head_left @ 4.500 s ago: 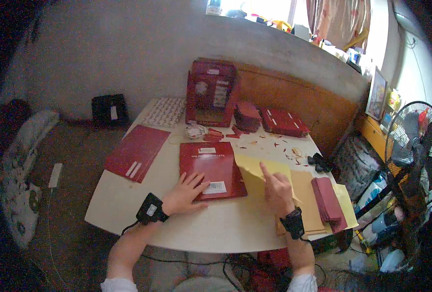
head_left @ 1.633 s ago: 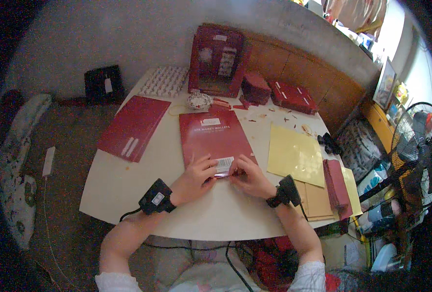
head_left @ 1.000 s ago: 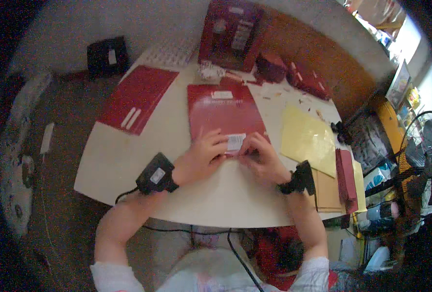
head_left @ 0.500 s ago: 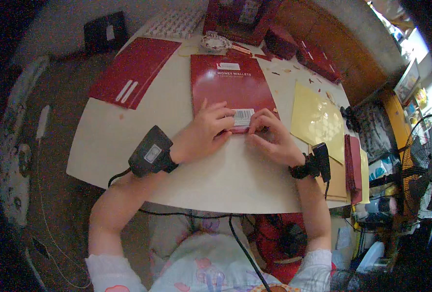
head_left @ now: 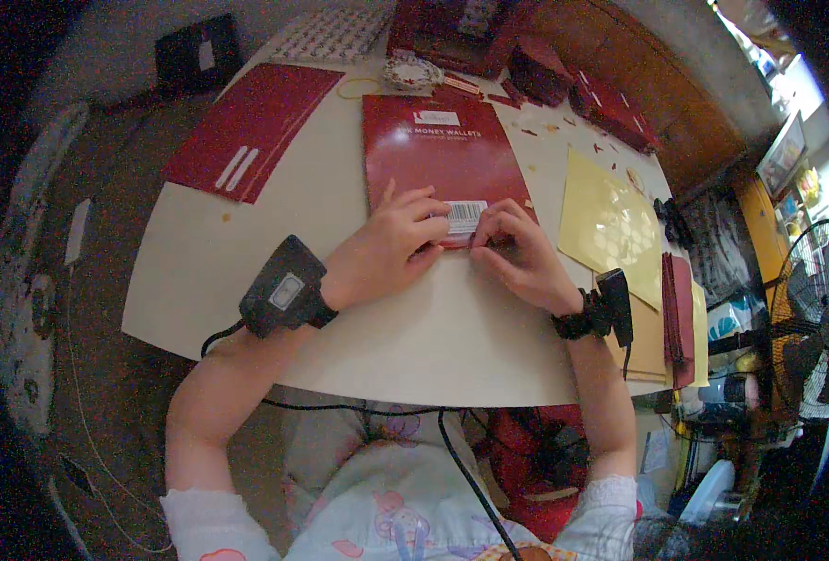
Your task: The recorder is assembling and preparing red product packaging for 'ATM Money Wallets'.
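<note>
A flat dark red packet (head_left: 438, 168) lies on the table in front of me, with white printing near its top. A white barcode label (head_left: 466, 216) sits at its lower edge. My left hand (head_left: 398, 237) rests over the packet's lower left part, fingers stretched across toward the label and thumb near the bottom edge. Curled at the lower right corner, my right hand (head_left: 520, 251) pinches the packet's edge beside the label; its fingertips are partly hidden. Each wrist wears a dark strapped device.
Another dark red sheet (head_left: 256, 126) with two white strips lies at the far left. Yellow sheets (head_left: 611, 220) and a stack of red pieces (head_left: 677, 318) are on the right. At the back stand a small dish (head_left: 412, 73), red boxes (head_left: 611, 107) and scattered scraps.
Both hands stay at the packet's lower edge, with only slight finger movement. The whole view has shifted a little, so the table and packet appear slightly higher and further left.
</note>
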The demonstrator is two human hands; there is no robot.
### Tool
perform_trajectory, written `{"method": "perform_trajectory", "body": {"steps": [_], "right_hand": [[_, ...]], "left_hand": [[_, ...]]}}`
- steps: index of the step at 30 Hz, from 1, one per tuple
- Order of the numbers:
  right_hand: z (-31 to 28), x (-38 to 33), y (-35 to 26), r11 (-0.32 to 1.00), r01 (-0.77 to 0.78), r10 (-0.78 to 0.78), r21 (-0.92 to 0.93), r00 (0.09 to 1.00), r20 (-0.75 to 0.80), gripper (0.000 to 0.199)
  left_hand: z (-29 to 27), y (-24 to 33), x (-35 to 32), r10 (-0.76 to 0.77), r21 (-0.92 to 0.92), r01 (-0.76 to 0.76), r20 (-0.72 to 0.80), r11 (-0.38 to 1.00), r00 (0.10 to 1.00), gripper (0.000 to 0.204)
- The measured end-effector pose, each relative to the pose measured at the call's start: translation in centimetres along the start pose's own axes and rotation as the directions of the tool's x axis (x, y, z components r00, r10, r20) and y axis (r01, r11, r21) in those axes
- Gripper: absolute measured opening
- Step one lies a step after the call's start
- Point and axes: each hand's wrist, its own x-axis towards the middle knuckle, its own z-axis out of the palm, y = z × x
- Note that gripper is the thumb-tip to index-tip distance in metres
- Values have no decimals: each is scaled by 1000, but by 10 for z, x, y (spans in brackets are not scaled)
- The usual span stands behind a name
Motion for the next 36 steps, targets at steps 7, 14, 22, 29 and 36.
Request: {"method": "perform_trajectory", "body": {"steps": [7, 14, 22, 29, 36], "right_hand": [[4, 4, -1, 999, 40, -40, -23, 999, -35, 14], [7, 5, -2, 999, 40, -40, -13, 998, -51, 14], [8, 4, -2, 999, 20, -22, -30, 998, -55, 14], [12, 8, -3, 999, 27, -25, 35, 998, -58, 15], [12, 9, -3, 998, 34, -37, -46, 997, -63, 18]], "left_hand": [[-2, -3, 0, -13, 12, 12, 31, 1000, 999, 13], [-3, -4, -1, -10, 21, 9, 27, 1000, 1000, 15], [-5, -2, -1, -7, 20, 6, 25, 1000, 1000, 15], [-9, -4, -2, -8, 35, 7, 39, 999, 999, 15], [-9, -5, -2, 3, 25, -4, 40, 1000, 999, 16]]}}
